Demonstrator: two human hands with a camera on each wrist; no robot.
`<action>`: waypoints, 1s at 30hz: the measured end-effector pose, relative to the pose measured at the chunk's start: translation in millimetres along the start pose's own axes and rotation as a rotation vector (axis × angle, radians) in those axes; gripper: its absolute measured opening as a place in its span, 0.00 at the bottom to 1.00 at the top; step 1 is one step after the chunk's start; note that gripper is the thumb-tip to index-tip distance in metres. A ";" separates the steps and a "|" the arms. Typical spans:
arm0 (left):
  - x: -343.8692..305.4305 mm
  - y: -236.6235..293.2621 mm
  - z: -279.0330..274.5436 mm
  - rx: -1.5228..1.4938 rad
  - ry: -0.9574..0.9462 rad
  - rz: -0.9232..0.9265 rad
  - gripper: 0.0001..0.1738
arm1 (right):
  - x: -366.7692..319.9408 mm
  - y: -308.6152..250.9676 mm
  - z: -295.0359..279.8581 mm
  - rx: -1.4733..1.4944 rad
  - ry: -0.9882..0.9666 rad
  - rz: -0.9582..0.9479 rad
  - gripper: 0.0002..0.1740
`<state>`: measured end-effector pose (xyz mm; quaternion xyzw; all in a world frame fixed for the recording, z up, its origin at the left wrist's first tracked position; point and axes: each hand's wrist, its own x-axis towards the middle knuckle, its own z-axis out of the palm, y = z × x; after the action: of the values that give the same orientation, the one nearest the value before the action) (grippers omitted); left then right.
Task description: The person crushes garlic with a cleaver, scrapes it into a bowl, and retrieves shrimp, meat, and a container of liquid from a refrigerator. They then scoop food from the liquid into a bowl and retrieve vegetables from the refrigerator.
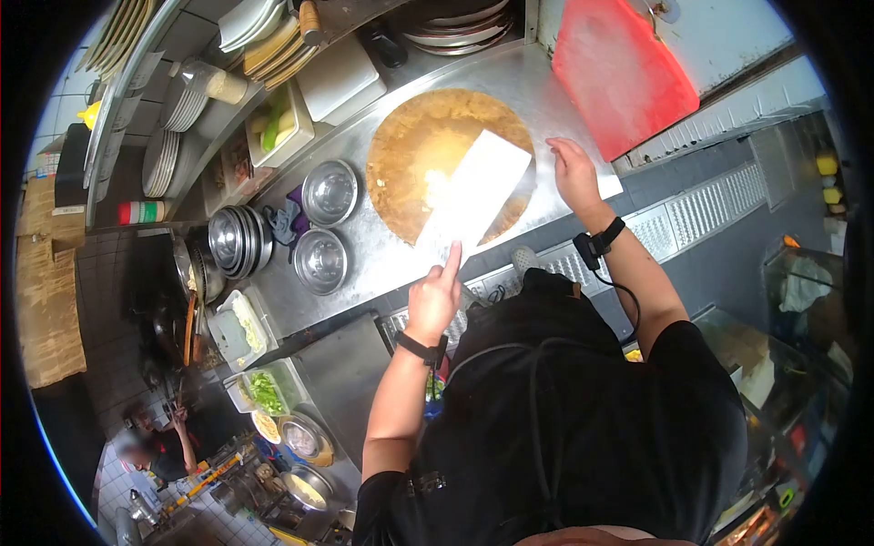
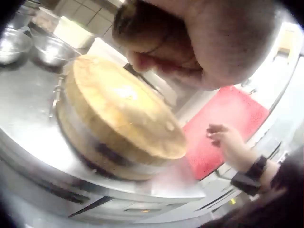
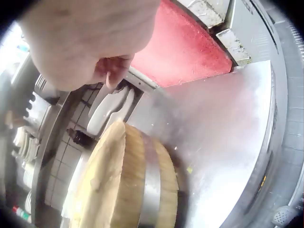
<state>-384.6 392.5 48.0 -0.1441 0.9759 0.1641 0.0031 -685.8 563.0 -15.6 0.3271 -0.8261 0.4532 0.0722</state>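
Note:
My left hand [image 1: 432, 300] grips the wooden handle [image 2: 149, 31] of a cleaver, its index finger stretched toward the blade. The broad, bright cleaver blade [image 1: 482, 187] overlaps the round wooden chopping block [image 1: 391, 150] in the head view. In the left wrist view the hand hides most of the cleaver, and the picture is blurred. To the right of the block, my right hand [image 1: 575, 173] holds nothing, with its fingers loosely bent. A metal band [image 3: 151, 185] runs round the block's side, and small pale bits lie on its top.
A red board [image 1: 619, 77] leans at the back right. Two steel bowls [image 1: 330, 193] stand left of the block on the steel counter [image 1: 291, 314]. Stacked plates [image 1: 162, 164] fill the shelves. Tubs of chopped greens [image 1: 266, 393] stand at lower left, near another person [image 1: 168, 455].

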 end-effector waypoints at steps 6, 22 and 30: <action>21.7 11.9 20.0 -0.134 0.221 0.026 0.40 | -4.1 16.0 -15.9 -0.020 0.076 0.122 0.16; -23.7 -57.3 20.0 -0.544 0.197 -0.492 0.46 | -9.2 -31.5 81.4 -0.017 -0.480 -0.265 0.16; -16.9 -23.4 26.8 -0.856 -0.109 -0.579 0.47 | -5.4 -39.9 60.8 0.017 -0.288 -0.188 0.11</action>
<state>-362.9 384.7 16.0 -0.3878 0.7399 0.5482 0.0400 -646.7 502.3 -25.1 0.4651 -0.7897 0.4000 -0.0078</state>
